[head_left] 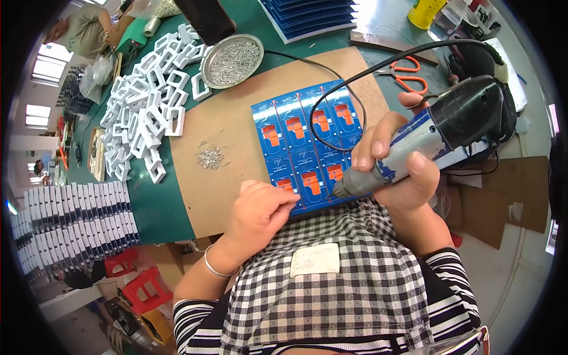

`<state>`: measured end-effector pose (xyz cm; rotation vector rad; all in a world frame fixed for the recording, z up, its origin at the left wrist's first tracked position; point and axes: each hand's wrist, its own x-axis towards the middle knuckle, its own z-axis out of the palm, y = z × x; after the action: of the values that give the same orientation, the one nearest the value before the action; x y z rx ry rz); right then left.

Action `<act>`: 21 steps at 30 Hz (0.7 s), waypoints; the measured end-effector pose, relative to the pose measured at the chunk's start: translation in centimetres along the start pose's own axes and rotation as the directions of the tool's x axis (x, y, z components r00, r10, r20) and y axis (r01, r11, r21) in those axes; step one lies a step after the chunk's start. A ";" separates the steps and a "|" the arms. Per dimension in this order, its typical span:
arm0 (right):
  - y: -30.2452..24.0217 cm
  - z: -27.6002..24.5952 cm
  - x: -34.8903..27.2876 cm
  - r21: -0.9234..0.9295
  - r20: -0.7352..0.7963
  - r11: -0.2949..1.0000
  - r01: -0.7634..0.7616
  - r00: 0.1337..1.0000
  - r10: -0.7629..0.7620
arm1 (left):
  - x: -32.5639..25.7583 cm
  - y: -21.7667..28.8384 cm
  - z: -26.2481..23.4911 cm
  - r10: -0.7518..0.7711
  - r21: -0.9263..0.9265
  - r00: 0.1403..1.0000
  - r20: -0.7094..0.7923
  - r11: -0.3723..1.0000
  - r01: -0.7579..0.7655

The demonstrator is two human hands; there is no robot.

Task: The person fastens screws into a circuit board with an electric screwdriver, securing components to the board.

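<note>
Head view: right hand [408, 194] gripping power screwdriver [423, 135]; left hand [258, 208] half-curled at blue panel [296, 160], pinch unclear.

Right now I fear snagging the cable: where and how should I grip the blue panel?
Probably the straight left edge of the blue panel, near its far corner, pinched from the left: bare brown board lies beside it, while the left hand covers the near-left corner. On the right, the black cable loops across and the right hand holds the driver.

Windows [49, 63] are glowing white left of the board [299, 155], whose far side is catching glare. Well out around it, straight edges are bending and the corners are showing black.
</note>
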<state>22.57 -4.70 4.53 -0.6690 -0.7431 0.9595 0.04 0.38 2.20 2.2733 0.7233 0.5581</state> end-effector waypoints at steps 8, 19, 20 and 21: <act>-0.6 -0.6 -0.6 -0.004 -0.010 1.000 0.000 1.000 0.000 | -0.2 0.2 1.7 0.102 0.199 0.994 -0.031 0.975 -0.094; -0.2 1.0 -1.0 -0.015 0.109 1.000 0.028 0.994 -0.026 | 0.5 0.7 1.5 0.074 0.263 0.996 0.055 0.961 -0.086; 0.2 0.9 -1.1 -0.015 0.172 0.999 0.042 0.984 -0.039 | 0.5 0.6 1.5 0.081 0.247 0.995 0.052 0.965 -0.092; 0.1 1.1 -1.1 -0.004 0.228 1.000 0.020 0.973 -0.019 | 0.4 0.6 1.5 0.084 0.244 0.995 0.050 0.965 -0.094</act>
<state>21.18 -5.47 4.79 -0.5611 -0.9544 1.0269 1.41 -0.45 1.62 2.5509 0.7069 0.4861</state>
